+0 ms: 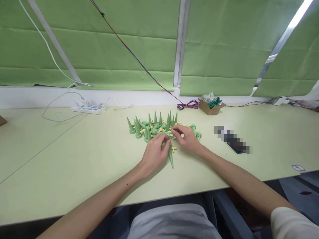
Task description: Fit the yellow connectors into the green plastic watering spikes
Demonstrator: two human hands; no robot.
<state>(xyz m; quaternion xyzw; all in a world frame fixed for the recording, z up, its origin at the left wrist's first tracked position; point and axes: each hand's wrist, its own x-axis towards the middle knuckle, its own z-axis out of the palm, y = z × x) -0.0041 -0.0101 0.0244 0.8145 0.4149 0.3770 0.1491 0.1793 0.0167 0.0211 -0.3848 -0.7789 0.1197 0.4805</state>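
Green tapered cone-shaped spikes lie heaped mid-table on the pale cream tabletop | left hand pinches a single green spike, point toward near edge | right hand curls beside it, fingertips drawn together, contents unclear | small yellow T-shaped piece lies just right of pinched spike

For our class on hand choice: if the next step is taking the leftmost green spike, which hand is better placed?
Probably the left hand: it is nearer the leftmost green spike, while the right hand would likely reach across the pile. Whether the left is free is unclear.
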